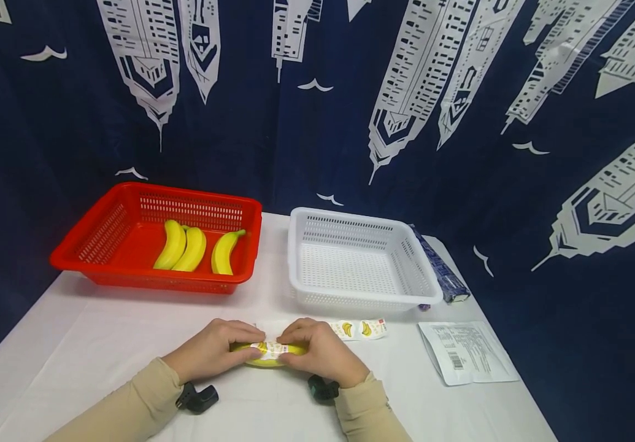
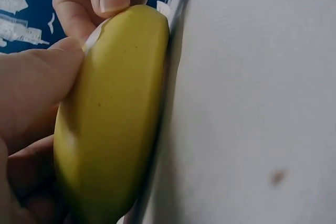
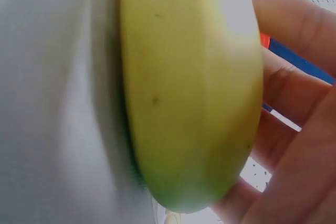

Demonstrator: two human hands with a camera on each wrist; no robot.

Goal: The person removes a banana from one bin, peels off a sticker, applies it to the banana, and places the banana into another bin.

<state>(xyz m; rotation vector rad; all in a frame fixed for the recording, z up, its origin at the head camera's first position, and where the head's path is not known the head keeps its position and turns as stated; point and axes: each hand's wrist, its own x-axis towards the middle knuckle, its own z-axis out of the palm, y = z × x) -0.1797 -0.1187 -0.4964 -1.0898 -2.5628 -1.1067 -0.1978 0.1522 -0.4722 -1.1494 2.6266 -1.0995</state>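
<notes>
A yellow banana (image 1: 264, 363) lies crosswise on the white tablecloth, with a white label printed with bananas (image 1: 274, 350) on its upper side. My left hand (image 1: 220, 351) holds its left end, fingers curled behind and thumb at the label's left edge. At the other end my right hand (image 1: 325, 351) grips it, thumb in front near the label's right edge. The left wrist view shows the banana's smooth underside (image 2: 113, 114) and both thumbs on its edge. In the right wrist view the banana (image 3: 191, 93) hides parts of the right fingers.
Just behind the hands lies a strip of banana-printed labels (image 1: 365, 329). A red basket (image 1: 154, 279) with 3 bananas stands at back left. Right of it is a white basket (image 1: 364, 301), beside a dark blue package (image 1: 444, 270). A white pouch (image 1: 469, 353) lies at right.
</notes>
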